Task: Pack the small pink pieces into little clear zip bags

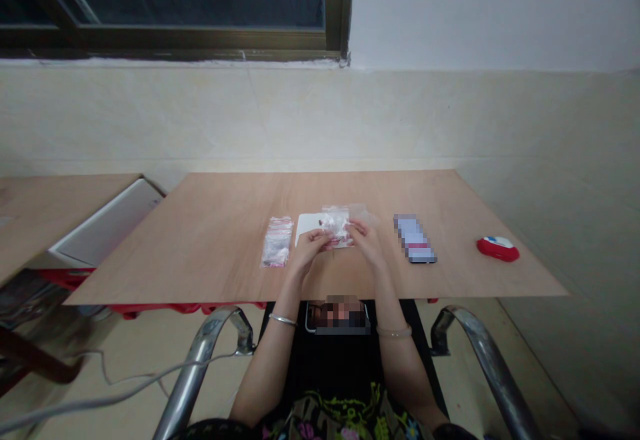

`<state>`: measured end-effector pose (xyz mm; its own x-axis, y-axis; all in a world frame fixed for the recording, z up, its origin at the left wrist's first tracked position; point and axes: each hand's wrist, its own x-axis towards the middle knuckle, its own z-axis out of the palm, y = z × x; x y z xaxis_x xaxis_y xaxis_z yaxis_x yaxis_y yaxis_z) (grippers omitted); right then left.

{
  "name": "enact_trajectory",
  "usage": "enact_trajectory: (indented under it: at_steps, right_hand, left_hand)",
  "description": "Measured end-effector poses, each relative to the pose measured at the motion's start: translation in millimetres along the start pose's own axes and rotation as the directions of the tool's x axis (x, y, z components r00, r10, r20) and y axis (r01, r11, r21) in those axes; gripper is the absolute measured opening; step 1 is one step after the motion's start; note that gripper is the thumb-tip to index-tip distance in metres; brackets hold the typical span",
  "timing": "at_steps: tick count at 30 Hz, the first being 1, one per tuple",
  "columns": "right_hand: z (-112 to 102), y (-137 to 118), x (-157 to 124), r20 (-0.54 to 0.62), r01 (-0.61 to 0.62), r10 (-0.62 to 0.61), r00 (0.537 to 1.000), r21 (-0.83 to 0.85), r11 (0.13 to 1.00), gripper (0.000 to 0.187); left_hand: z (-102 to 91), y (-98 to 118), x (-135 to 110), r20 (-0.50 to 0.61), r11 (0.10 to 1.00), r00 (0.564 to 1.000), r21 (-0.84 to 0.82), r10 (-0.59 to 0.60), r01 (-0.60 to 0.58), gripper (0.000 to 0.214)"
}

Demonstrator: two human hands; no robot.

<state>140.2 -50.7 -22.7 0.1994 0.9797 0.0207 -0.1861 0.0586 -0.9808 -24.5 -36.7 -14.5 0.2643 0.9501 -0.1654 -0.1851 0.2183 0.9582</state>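
Both hands meet over a white card or tray [307, 225] near the middle of the wooden table. Between them is a clear plastic zip bag [336, 217], with small reddish bits showing near its lower edge. My left hand [313, 243] has its fingers closed on the bag's left side. At the right side of the bag, my right hand [364, 237] pinches the plastic. More clear plastic lies behind the right fingers. A stack of small zip bags [277, 242] rests left of my left hand. A tiny dark piece sits on the white card.
To the right lie a phone [415, 239] with a lit screen and a red and white object [498, 249]. Another phone [313, 319] is on my lap. Metal chair arms [200, 360] flank me, and a grey cable [125, 393] crosses at lower left.
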Motion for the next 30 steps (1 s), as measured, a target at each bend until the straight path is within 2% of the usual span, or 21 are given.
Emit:
enact_trajectory:
  at_steps: [4, 9, 12, 16, 21, 26, 30]
  right_hand:
    - [-6, 2, -3, 0.157, -0.079, 0.083, 0.984, -0.034, 0.996, 0.037]
    - [-7, -4, -8, 0.313, -0.039, 0.046, 0.948, -0.028, 0.999, 0.033]
    - [-9, -7, -10, 0.400, -0.036, 0.040, 0.916, -0.018, 0.999, 0.035]
    - [-13, -7, -10, 0.386, -0.066, 0.062, 0.920, -0.003, 0.998, 0.040]
    - [-14, -8, -9, 0.378, -0.071, 0.062, 0.924, 0.012, 0.997, 0.032]
    - [-11, -12, -12, 0.372, -0.118, 0.107, 0.922, 0.007, 0.993, 0.028]
    - [-10, -10, -11, 0.359, -0.136, 0.121, 0.925, 0.017, 0.991, 0.025]
  left_hand:
    - [-1.4, -2, -2, -0.005, 1.000, 1.000, 0.002, -0.002, 0.002, 0.029]
    - [0.1, -5, -3, 0.049, 0.996, 0.996, 0.068, -0.069, 0.065, 0.034]
    - [0.1, -7, -2, 0.050, 0.997, 0.998, 0.070, -0.035, 0.032, 0.032]
    - [-0.3, -5, -3, -0.021, 0.999, 1.000, 0.038, 0.017, -0.016, 0.032]
    - [2.7, -2, -5, -0.014, 0.994, 0.997, 0.083, 0.076, -0.075, 0.032]
    - [4.9, -2, -5, -0.051, 0.993, 0.992, 0.037, 0.117, -0.116, 0.028]
    - [4.4, -3, -5, -0.036, 0.990, 0.990, 0.038, 0.136, -0.134, 0.025]
